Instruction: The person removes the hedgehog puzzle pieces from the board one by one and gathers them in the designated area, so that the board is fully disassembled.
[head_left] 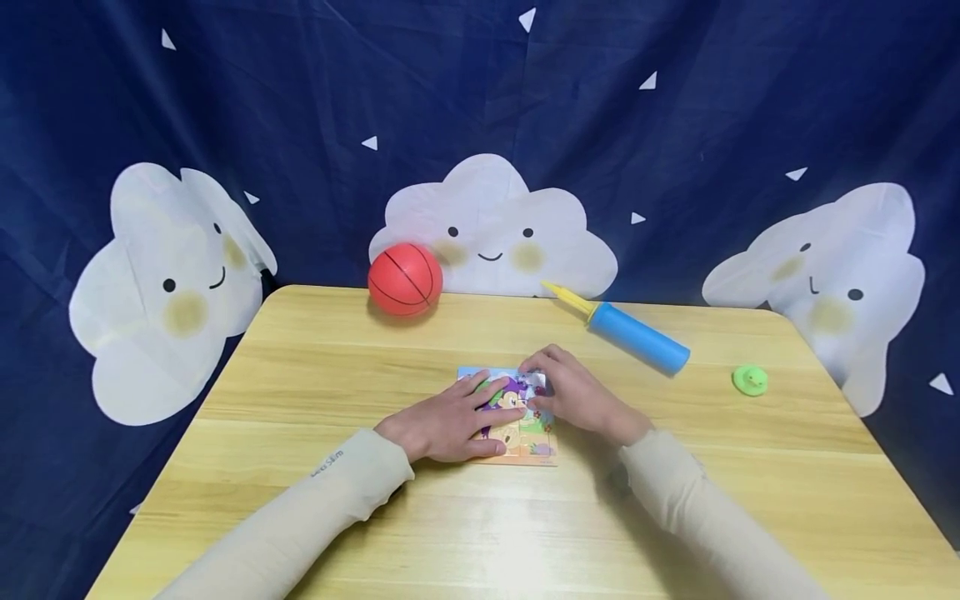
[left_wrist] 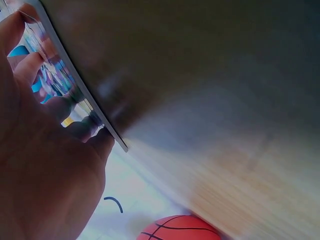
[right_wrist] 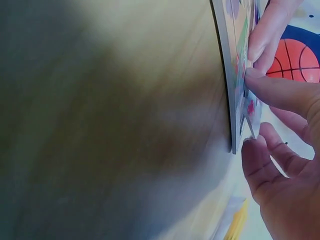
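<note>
A flat picture puzzle (head_left: 538, 450) with a colourful cartoon scene lies on the wooden table in the head view. My left hand (head_left: 450, 421) rests across its left and middle part, fingers spread and nearly straight, hiding much of the picture. At the upper right corner, my right hand (head_left: 581, 396) bends its thumb and fingers about a puzzle piece (right_wrist: 251, 126). The right wrist view shows that piece tilted, its outer edge raised off the board and at my fingertips. From the left wrist, the puzzle's thin grey edge (left_wrist: 82, 87) runs beneath my left fingers.
A red ball with black lines (head_left: 405, 280) sits at the table's back edge. Right of it lies a blue pump (head_left: 637, 337) with a yellow nozzle. A small green toy (head_left: 751, 380) is farther right. A dark blue curtain (head_left: 300, 100) with clouds hangs behind.
</note>
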